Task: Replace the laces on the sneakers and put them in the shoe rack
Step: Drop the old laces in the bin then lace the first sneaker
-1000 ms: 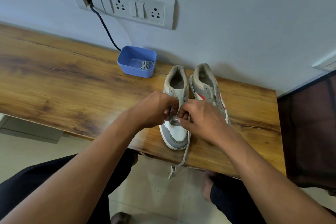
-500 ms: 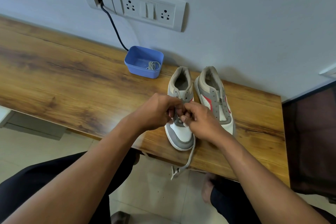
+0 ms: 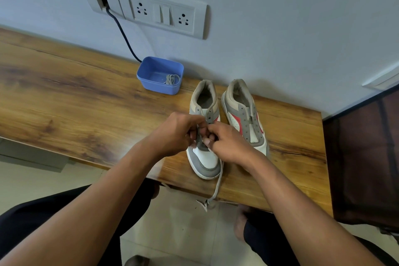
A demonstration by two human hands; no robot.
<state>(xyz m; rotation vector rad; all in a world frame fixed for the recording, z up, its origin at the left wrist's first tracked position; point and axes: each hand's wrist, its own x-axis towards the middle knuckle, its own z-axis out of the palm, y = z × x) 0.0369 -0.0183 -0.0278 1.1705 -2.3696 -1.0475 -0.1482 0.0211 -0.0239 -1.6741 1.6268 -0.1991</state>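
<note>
both hands on the left sneaker (image 3: 204,158), over the eyelet rows mid-shoe. left hand (image 3: 179,134): fingers curled, gripping the left sneaker at its eyelet flap; fingertips partly hidden, so i can't tell the exact pinch point. right hand (image 3: 230,146): thumb and fingers pinching the grey lace (image 3: 217,185) right at the eyelets. the two hands touch at the knuckles.

lace runs from under my right hand, down past the toe cap, over the near edge of the wooden tabletop (image 3: 86,103), and hangs loose with a frayed end.

left sneaker sits toe toward me, near the table's near edge. right sneaker (image 3: 245,114) is just beside it on the right, slightly farther back, eyelets bare.

blue plastic tub (image 3: 149,84) is far-left of the shoes, against the wall, with a coiled grey lace (image 3: 171,79) inside. socket panel (image 3: 164,14) on the wall above; black cable (image 3: 125,36) drops from it behind the tub. dark brown fabric unit (image 3: 362,157) at the right end of the table.
</note>
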